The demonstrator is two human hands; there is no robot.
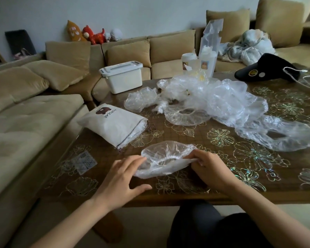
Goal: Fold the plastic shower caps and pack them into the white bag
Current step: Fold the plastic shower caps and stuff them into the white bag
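Left hand (122, 178) lies with fingers spread on the clear crumpled plastic shower cap (166, 158) at the patterned brown surface (190, 135) front; right hand (212, 170) pinches its rim. White drawstring bag (113, 125) lies beyond-left, heap of clear caps (215, 101) behind.

Pale wall (132, 11) across twelve o'clock, tan sectional sofa (129, 51) wrapping from nine round to two, brown flower-patterned table (183, 138) at centre, pale floor (145, 226) at six, dim soft light
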